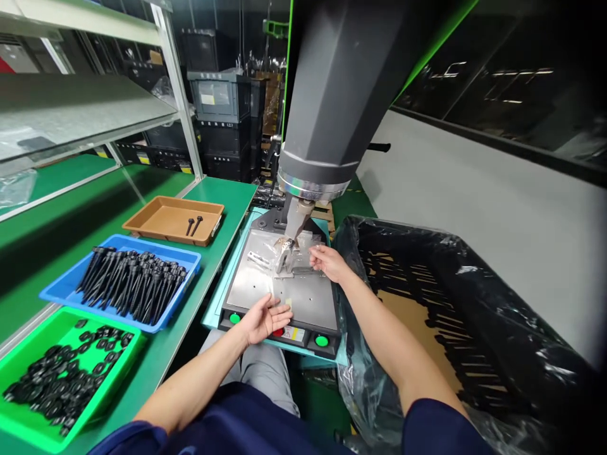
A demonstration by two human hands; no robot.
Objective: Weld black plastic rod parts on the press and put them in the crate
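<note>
My left hand (264, 320) is open, palm up and fingers stretched, over the front edge of a metal work plate (241, 287). Nothing lies in it. Close to a fixture (285, 260) on the plate, my right hand (328, 261) has its fingers pinched together; whatever is between them I cannot make out. Clear plastic sheeting (307, 256) shows around the fixture. A tapered metal tool (297, 221) points down at the fixture from a large dark machine head (332, 95). Green buttons (322, 341) sit at the plate's front corners, with a red button (279, 332) near my left hand.
On the green bench (232, 196) to the left stand a brown tray (142, 218) with two black bolt-like parts, a blue tray (61, 291) full of similar parts, and a green tray (14, 423) of black rings. A plastic-lined bin (353, 237) holds black parts at right.
</note>
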